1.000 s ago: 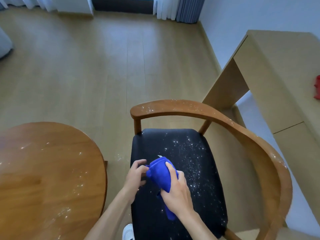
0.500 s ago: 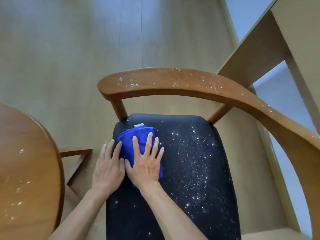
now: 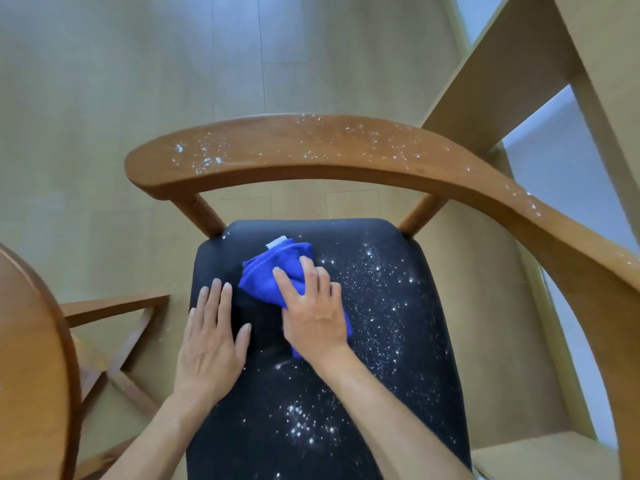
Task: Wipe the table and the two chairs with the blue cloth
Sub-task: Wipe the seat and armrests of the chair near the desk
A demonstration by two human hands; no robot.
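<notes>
My right hand (image 3: pixel 313 311) lies flat with fingers spread on the bunched blue cloth (image 3: pixel 273 277), pressing it onto the chair's black seat (image 3: pixel 398 358) at centre frame, a hold that I judge suits pushing the cloth across the fabric. My left hand (image 3: pixel 211 341) rests just beside it to the left, fingers straight and close together, palm down on bare seat, likely bracing me and steadying the chair. The cloth sits near the seat's back edge, left of a wide scatter of white specks (image 3: pixel 377 306) that covers the seat's right half and the patch nearer to me, so most of this seat looks still to be wiped. Above the hands, the curved wooden armrest (image 3: pixel 311 150) arcs across the frame and down the right side, also dusted with specks; it rings the seat and may crowd long strokes. The round desk (image 3: pixel 31 358) fills the lower left edge; a pale cabinet (image 3: pixel 502 81) stands upper right.
</notes>
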